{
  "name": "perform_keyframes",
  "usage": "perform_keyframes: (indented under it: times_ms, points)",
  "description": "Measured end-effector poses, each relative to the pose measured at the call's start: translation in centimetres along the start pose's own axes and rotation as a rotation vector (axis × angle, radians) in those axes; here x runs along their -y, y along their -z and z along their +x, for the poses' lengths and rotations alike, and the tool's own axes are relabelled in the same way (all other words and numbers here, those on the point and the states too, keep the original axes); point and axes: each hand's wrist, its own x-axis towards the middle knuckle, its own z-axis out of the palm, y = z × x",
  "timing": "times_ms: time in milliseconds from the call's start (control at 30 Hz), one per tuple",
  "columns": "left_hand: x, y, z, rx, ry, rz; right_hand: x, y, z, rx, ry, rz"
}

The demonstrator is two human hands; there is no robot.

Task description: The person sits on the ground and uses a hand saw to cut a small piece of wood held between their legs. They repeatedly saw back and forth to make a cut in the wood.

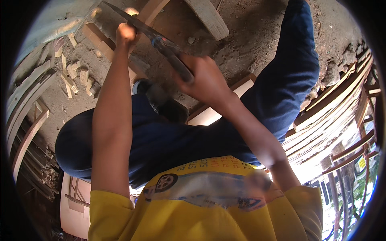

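My right hand (pixel 201 76) is closed round the dark handle of a handsaw (pixel 138 25), whose long tapering blade reaches to the upper left. My left hand (pixel 126 33) is closed on a wooden piece (pixel 150 10) beside the blade, near the top of the view; its fingers are partly hidden, and I cannot tell whether the blade touches the wood. Wooden lengths (pixel 96 38) lie under and left of my left wrist. My legs in dark blue trousers are bent on either side, with a dark shoe (pixel 140 87) below the saw.
Small wood offcuts (pixel 84 77) lie on the dirt floor (pixel 253 32) at the left. A board (pixel 207 18) lies at the top. Stacked strips of timber (pixel 337 100) stand at the right, more planks (pixel 30 124) at the left edge. A pale sheet wall (pixel 48 24) bounds the upper left.
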Motion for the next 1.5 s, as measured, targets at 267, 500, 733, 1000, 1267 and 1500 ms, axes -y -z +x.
perform_keyframes:
  times_ms: [267,500,733,1000,1267,1500]
  points:
    - [0.5,-1.2,1.3,-0.04,0.098,-0.139,1.2,2.6,-7.6,-0.047,0.034,0.0]
    - [1.8,-1.2,1.4,-0.084,0.034,-0.189,0.7,1.7,-2.9,0.031,-0.155,0.095]
    - [-0.2,-0.7,1.5,-0.055,0.15,-0.271,0.0,2.7,-5.8,0.039,-0.103,0.033]
    - [0.9,-0.8,1.1,-0.161,0.082,-0.241,-1.1,4.4,-8.0,0.014,-0.131,0.158]
    - [-2.4,0.9,-0.7,-0.055,-0.103,-0.288,-0.8,-1.1,0.4,-0.04,0.044,-0.048]
    - [-0.4,0.4,1.0,-0.041,0.061,-0.168,-1.6,5.1,-11.1,0.062,-0.087,0.059]
